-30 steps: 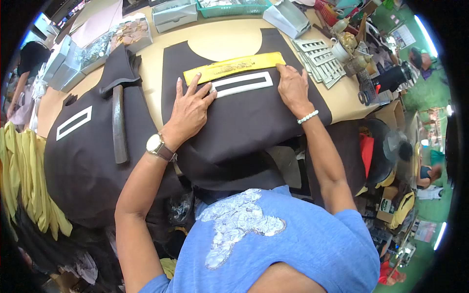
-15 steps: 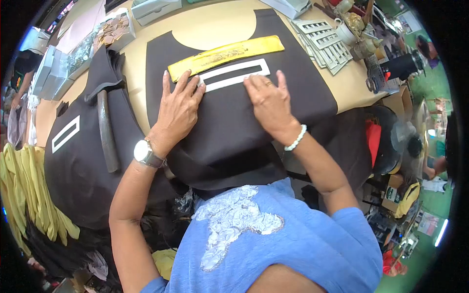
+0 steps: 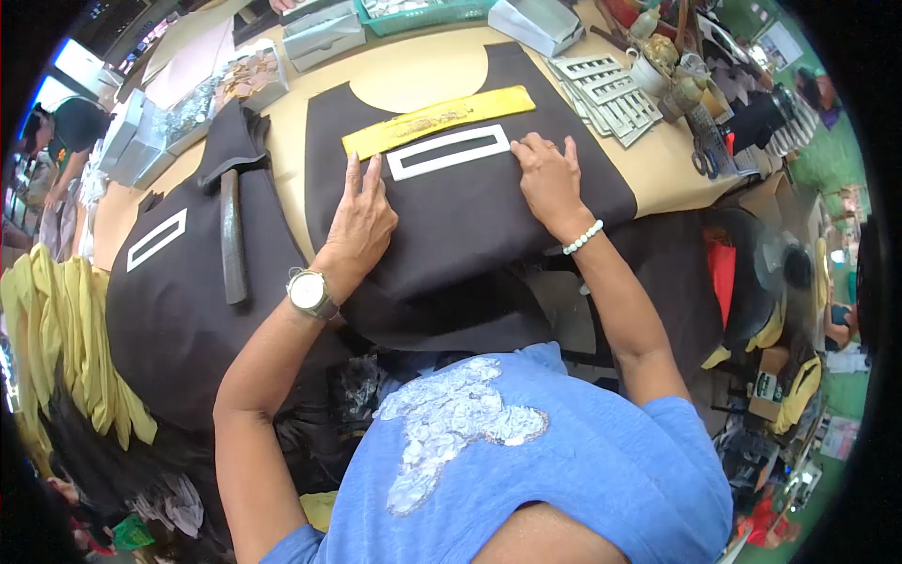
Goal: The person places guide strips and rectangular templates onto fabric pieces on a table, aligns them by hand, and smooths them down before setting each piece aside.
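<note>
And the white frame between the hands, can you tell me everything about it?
The white frame is a flat, narrow rectangle, maybe card or plastic. It lies on dark material, which shows through its long open middle. It's slightly slanted, just below the yellow strip. The right hand is at its right end, perhaps touching it.

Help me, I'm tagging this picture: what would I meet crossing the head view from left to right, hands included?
Yellow cloth, first white rectangular frame, hammer, left hand, second white rectangular frame, right hand, stacked slotted white cards.
</note>
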A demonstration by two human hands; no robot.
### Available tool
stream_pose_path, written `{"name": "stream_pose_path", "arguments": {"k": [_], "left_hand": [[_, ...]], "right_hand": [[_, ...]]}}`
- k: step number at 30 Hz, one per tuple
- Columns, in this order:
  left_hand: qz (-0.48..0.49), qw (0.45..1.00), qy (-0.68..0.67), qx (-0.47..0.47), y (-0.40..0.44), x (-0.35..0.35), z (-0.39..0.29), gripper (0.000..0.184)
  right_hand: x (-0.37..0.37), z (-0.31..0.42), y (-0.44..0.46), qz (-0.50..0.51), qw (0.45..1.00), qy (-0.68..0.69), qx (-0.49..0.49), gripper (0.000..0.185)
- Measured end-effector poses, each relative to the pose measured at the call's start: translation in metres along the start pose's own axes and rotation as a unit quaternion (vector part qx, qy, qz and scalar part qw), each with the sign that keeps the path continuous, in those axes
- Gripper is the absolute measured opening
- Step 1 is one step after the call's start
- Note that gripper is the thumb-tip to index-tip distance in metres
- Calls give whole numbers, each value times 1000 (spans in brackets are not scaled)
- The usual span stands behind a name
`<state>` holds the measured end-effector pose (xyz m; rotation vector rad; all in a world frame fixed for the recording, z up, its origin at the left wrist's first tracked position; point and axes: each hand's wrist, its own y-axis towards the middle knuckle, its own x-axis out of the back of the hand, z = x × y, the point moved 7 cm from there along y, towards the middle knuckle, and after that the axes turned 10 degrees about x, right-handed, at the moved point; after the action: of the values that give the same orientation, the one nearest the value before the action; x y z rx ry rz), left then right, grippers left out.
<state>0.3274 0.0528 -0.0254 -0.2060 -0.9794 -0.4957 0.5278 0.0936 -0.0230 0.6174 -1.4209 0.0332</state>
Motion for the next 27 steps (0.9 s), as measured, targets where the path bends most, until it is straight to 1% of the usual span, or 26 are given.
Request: {"name": "stream_pose_path", "arguments": {"k": [1,2,5,6,7,8,9,10,11,13,14,15,16,18,19,21,24,27], "left_hand": [[5,1000,-15,8,-1,0,3,30],[21,996,-89,25,0,0,10,28],[86,977,-180,74,10,9,26,26],[76,976,-184,88,13,4,29,30],[18,973,-211,96,16,4,28,32],[-39,965,-238,102,19,3,25,34],[-94,954,-265,107,20,6,24,36],[-16,968,-234,93,26,-1,17,41],[-8,966,-238,101,27,-2,17,41],[12,962,-246,115,26,-6,15,41],[25,962,-245,117,24,-7,16,41],[8,963,-245,115,19,-7,15,40],[-11,964,-242,112,17,-7,16,39],[-66,964,-236,105,15,-5,15,37],[-50,973,-202,103,16,-6,12,35],[-22,986,-132,102,15,-1,9,32],[76,979,-161,102,8,7,22,26],[37,964,-211,157,3,8,43,21]], "right_hand": [[0,-6,1,-6,1000,21,-17,25],[-5,-13,4,14,997,60,-42,24],[-5,-18,16,7,997,49,-67,22],[5,-3,25,-33,999,33,-18,25],[13,18,29,-68,997,18,26,27],[11,38,36,-70,994,61,63,25],[8,59,40,-116,984,82,111,25],[-8,79,46,-57,987,72,135,27],[-28,95,46,-42,986,80,143,28],[-30,114,43,-7,988,25,155,26],[-29,107,42,-9,991,17,135,26],[-27,97,38,-8,993,11,114,25],[-24,82,39,28,996,-2,89,25],[-16,46,33,25,998,-24,61,29],[-14,30,29,-1,997,-47,53,29],[-10,5,26,38,996,-82,21,26],[-3,8,36,53,989,-126,64,18],[-5,-4,56,-11,997,-63,47,20]]}}
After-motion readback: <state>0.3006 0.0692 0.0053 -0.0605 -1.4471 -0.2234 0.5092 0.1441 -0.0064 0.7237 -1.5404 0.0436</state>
